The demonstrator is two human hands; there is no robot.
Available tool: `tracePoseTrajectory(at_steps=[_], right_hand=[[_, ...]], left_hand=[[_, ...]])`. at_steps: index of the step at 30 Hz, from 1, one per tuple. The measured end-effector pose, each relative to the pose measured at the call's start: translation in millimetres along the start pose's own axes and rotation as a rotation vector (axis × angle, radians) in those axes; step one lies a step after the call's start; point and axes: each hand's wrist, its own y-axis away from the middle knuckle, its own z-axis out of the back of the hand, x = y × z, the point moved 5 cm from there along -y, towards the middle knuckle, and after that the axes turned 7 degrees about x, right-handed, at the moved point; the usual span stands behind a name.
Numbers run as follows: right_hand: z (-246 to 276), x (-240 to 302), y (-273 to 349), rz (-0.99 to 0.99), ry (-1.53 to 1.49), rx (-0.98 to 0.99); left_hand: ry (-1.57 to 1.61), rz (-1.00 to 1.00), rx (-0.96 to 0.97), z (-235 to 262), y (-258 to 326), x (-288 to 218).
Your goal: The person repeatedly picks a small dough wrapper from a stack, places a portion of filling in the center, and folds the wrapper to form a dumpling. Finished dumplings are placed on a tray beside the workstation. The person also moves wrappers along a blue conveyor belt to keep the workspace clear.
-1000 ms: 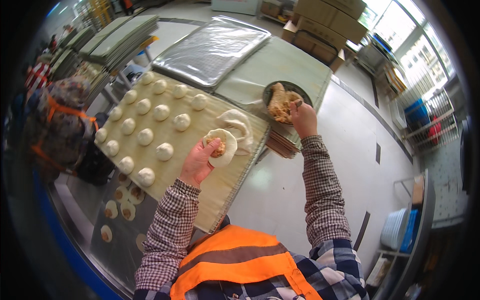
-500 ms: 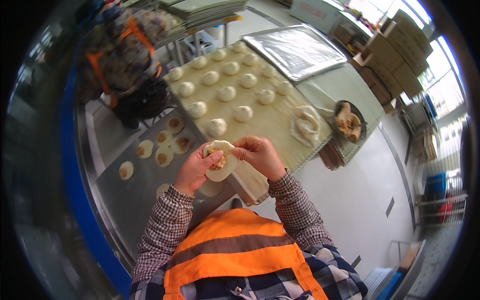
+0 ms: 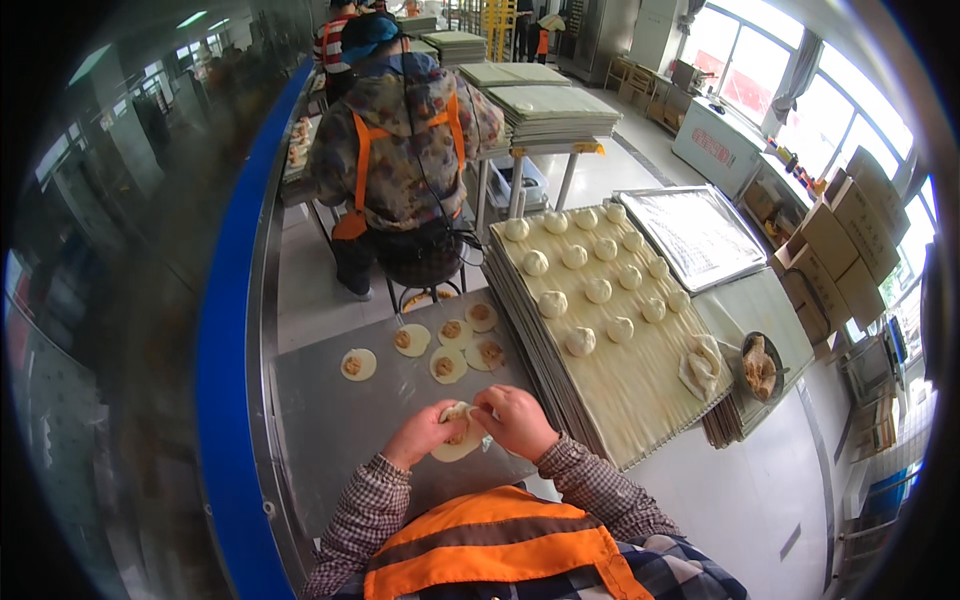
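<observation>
A round dough wrapper (image 3: 456, 449) with brownish filling is held between my two hands above the metal worktop. My left hand (image 3: 425, 434) cups it from the left, with the thumb over the filling. At its upper right edge, my right hand (image 3: 517, 420) pinches the dough rim between thumb and fingertips. Beyond my hands, several flat wrappers topped with filling lie on the worktop, the nearest being a filled wrapper (image 3: 447, 364). To the right, closed buns (image 3: 580, 341) stand in rows on a cloth-covered tray (image 3: 625, 420).
A dough lump (image 3: 702, 366) lies on the tray's right corner, near a bowl of filling (image 3: 761, 368). Behind is a foil-like silver tray (image 3: 698, 235). A co-worker (image 3: 400, 150) sits ahead on a stool. A blue rail (image 3: 222, 340) borders the worktop at left.
The view has tilted up, bringing the co-worker and far room into sight. My right fingers have drawn in closer to my left thumb, and the wrapper's upper rim is more gathered.
</observation>
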Motion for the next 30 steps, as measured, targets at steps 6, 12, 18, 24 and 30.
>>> tracePoseTrajectory(at_steps=[6, 12, 18, 24, 30], right_hand=[[-40, 9, -13, 0.072, -0.12, 0.094], [-57, 6, -12, -0.038, -0.24, 0.118], [-67, 5, -10, 0.062, -0.083, 0.2], [-62, 5, 1, -0.002, -0.152, 0.172], [-68, -20, 5, -0.193, -0.313, 0.116]], left_hand=[[-0.012, 0.012, 0.061, 27, 29, 18], [0.371, 0.038, -0.13, 40, 50, 41], [0.01, 0.026, -0.132, 37, 45, 42], [-0.127, 0.078, -0.012, 28, 42, 34], [0.14, 0.009, -0.287, 28, 44, 41]])
